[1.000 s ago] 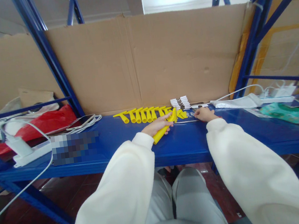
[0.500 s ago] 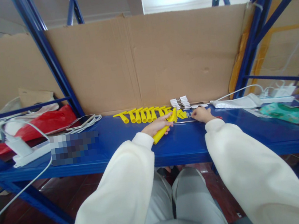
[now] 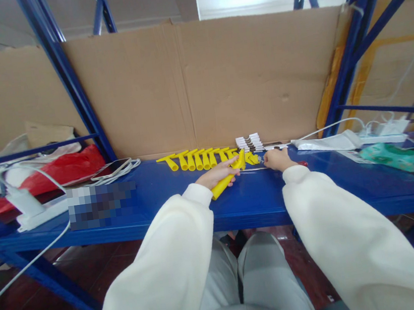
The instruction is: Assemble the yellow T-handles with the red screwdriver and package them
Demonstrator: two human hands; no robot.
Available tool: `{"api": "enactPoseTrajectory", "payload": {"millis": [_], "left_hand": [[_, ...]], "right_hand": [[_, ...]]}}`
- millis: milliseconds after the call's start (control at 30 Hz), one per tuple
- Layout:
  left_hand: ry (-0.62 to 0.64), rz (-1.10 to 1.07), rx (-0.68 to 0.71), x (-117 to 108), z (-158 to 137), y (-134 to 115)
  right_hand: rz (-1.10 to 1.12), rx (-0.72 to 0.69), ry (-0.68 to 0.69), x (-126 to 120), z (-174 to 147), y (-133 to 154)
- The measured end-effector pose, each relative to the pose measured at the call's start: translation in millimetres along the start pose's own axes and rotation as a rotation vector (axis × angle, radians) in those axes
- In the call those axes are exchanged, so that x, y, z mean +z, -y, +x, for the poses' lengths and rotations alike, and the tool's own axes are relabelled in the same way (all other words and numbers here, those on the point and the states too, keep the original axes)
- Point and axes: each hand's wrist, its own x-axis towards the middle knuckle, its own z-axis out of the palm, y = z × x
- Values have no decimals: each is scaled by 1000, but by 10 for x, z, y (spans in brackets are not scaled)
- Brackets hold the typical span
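Note:
My left hand (image 3: pixel 215 175) is wrapped round a yellow plastic piece with a tubular handle (image 3: pixel 222 187), its flared head pointing up and away. Fingers of my right hand (image 3: pixel 278 159) are pinched together at a small heap of tiny metallic parts (image 3: pixel 261 158); whatever is between the fingertips is too small to make out. Beneath that hand lies a thin metal rod (image 3: pixel 252 170) with a red end (image 3: pixel 302 163), like a screwdriver. Small yellow pieces (image 3: pixel 252 158) sit between my hands. Behind my left hand runs a row of several similar yellow handled pieces (image 3: pixel 196 160).
White parts with dark ends (image 3: pixel 249 143) are lined up against the cardboard panel (image 3: pixel 213 83). A white pouch (image 3: pixel 327 142) and a green packet (image 3: pixel 398 156) lie to the right. Power strips (image 3: pixel 43 213) with cables, a red bag (image 3: pixel 66 169) and a blurred-out patch occupy the left.
My right hand has shifted slightly left at the heap of tiny parts, uncovering more of the red end. My left hand keeps its hold on the yellow handled piece.

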Motion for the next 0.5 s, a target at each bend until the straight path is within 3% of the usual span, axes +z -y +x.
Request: {"api": "enactPoseTrajectory", "payload": {"millis": [500], "left_hand": [[9, -90, -34, -12, -18, -17]], "right_hand": [[8, -61, 21, 100, 85, -75]]}}
